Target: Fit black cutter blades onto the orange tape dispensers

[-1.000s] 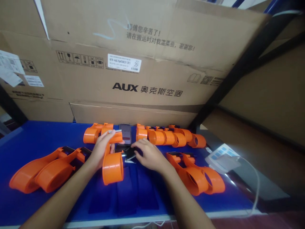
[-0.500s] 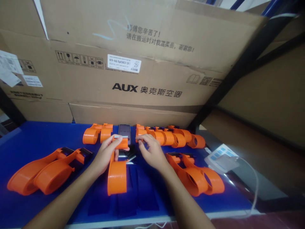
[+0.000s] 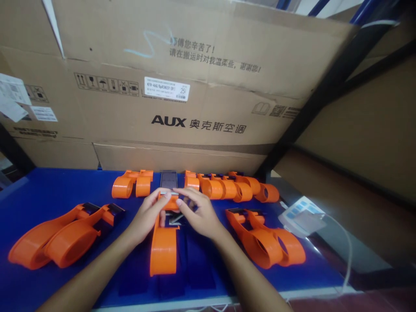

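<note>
Near the middle, an orange tape dispenser (image 3: 163, 251) hangs with its round part toward me and its narrow head farther off. My left hand (image 3: 147, 214) is closed on the left side of that head, thumb on top. From the right, my right hand (image 3: 199, 212) pinches the other side of the head, with fingers along its far edge. A thin pale strip with a toothed look (image 3: 166, 191) lies along that far edge, partly covered by fingertips. Small dark and metallic pieces (image 3: 175, 218) show beneath the hands.
More orange dispensers stand at left (image 3: 71, 245), back left (image 3: 121, 187), back right (image 3: 212, 189) and right (image 3: 264, 247). A phone (image 3: 169, 179) lies behind my hands. Cardboard (image 3: 201, 151) walls the back. A white-blue packet (image 3: 302, 216) and cable (image 3: 350, 247) sit right.
My right hand has moved left and now touches the dispenser's head. The dispenser has shifted slightly right and toward me with my left hand. The view has shifted slightly.
</note>
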Demonstrator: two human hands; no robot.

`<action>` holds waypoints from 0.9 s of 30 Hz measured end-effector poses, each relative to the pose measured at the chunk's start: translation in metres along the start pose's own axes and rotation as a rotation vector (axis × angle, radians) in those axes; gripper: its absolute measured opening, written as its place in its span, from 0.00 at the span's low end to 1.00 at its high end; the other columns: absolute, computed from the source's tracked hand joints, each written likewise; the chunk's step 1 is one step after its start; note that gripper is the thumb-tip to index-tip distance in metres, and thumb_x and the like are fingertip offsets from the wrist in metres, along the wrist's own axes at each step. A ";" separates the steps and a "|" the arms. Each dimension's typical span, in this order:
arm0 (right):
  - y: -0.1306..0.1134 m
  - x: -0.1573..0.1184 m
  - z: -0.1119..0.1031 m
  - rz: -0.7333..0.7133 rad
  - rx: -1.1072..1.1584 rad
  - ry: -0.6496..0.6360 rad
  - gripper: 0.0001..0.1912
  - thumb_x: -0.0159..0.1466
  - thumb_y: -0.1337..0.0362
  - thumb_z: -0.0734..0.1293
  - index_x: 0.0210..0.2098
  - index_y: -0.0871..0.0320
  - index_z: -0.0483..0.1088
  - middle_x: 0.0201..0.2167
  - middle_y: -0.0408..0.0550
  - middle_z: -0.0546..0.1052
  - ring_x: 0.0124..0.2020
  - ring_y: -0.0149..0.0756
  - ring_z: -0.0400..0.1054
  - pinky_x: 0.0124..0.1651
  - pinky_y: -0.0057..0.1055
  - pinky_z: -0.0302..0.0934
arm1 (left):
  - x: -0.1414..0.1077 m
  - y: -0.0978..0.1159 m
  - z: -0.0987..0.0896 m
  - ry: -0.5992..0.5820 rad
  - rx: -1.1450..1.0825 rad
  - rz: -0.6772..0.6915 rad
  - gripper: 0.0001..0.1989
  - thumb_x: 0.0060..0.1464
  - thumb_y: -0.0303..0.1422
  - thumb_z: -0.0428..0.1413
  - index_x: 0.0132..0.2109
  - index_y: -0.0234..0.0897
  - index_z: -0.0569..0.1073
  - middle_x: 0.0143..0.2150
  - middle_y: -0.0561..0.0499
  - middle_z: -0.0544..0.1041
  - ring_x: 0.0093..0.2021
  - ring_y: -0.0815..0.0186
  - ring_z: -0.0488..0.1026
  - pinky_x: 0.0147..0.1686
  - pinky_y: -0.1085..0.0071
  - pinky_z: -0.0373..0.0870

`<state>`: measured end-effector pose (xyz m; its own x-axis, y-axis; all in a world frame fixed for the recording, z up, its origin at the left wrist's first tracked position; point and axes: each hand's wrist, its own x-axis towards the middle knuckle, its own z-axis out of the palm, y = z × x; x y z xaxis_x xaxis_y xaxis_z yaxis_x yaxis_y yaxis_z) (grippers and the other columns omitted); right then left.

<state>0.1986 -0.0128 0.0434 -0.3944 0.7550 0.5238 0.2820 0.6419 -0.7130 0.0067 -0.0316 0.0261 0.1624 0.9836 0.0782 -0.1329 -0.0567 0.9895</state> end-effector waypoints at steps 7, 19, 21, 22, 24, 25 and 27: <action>0.007 0.000 0.009 0.185 0.213 0.051 0.15 0.68 0.53 0.69 0.48 0.55 0.76 0.33 0.46 0.77 0.28 0.33 0.69 0.29 0.28 0.64 | 0.000 -0.003 0.002 -0.009 -0.032 -0.020 0.27 0.62 0.55 0.54 0.56 0.41 0.70 0.28 0.52 0.79 0.14 0.70 0.66 0.15 0.74 0.58; -0.002 0.001 0.012 0.283 0.389 0.156 0.14 0.64 0.52 0.72 0.35 0.56 0.72 0.26 0.41 0.74 0.25 0.32 0.68 0.29 0.28 0.64 | -0.003 -0.001 0.004 -0.107 -0.087 -0.033 0.22 0.60 0.50 0.59 0.52 0.40 0.71 0.23 0.56 0.74 0.16 0.72 0.65 0.19 0.76 0.58; 0.000 0.003 0.011 0.253 0.345 0.201 0.13 0.64 0.53 0.72 0.34 0.57 0.72 0.28 0.43 0.75 0.28 0.32 0.69 0.32 0.29 0.65 | -0.004 0.001 0.006 -0.100 -0.119 -0.034 0.22 0.58 0.47 0.62 0.53 0.39 0.72 0.21 0.58 0.72 0.18 0.72 0.65 0.21 0.77 0.58; 0.000 0.003 0.010 0.237 0.325 0.215 0.13 0.65 0.53 0.72 0.34 0.57 0.72 0.30 0.44 0.75 0.29 0.32 0.69 0.34 0.29 0.65 | -0.005 0.002 0.007 -0.086 -0.126 -0.030 0.22 0.57 0.47 0.63 0.53 0.39 0.72 0.21 0.58 0.71 0.19 0.72 0.64 0.22 0.77 0.58; 0.001 0.004 0.010 0.216 0.304 0.234 0.13 0.65 0.53 0.71 0.34 0.57 0.73 0.31 0.45 0.76 0.31 0.33 0.70 0.36 0.29 0.66 | -0.006 0.003 0.009 -0.045 -0.121 -0.022 0.24 0.56 0.46 0.64 0.54 0.38 0.73 0.20 0.58 0.70 0.19 0.72 0.63 0.22 0.76 0.58; 0.001 0.004 0.011 0.214 0.304 0.245 0.14 0.65 0.52 0.71 0.35 0.57 0.72 0.31 0.45 0.75 0.31 0.33 0.69 0.35 0.29 0.66 | -0.006 0.004 0.009 -0.025 -0.117 -0.020 0.24 0.56 0.46 0.64 0.55 0.38 0.73 0.20 0.58 0.69 0.19 0.72 0.62 0.22 0.76 0.57; 0.003 0.004 0.010 0.229 0.316 0.269 0.15 0.65 0.50 0.71 0.35 0.56 0.72 0.29 0.44 0.74 0.28 0.33 0.67 0.31 0.28 0.64 | -0.006 0.005 0.009 0.008 -0.126 -0.021 0.25 0.56 0.46 0.64 0.56 0.38 0.73 0.19 0.58 0.69 0.18 0.71 0.61 0.21 0.76 0.57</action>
<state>0.1893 -0.0093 0.0383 -0.1005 0.9070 0.4091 0.0391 0.4144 -0.9092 0.0139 -0.0390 0.0319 0.1585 0.9858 0.0558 -0.2519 -0.0143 0.9677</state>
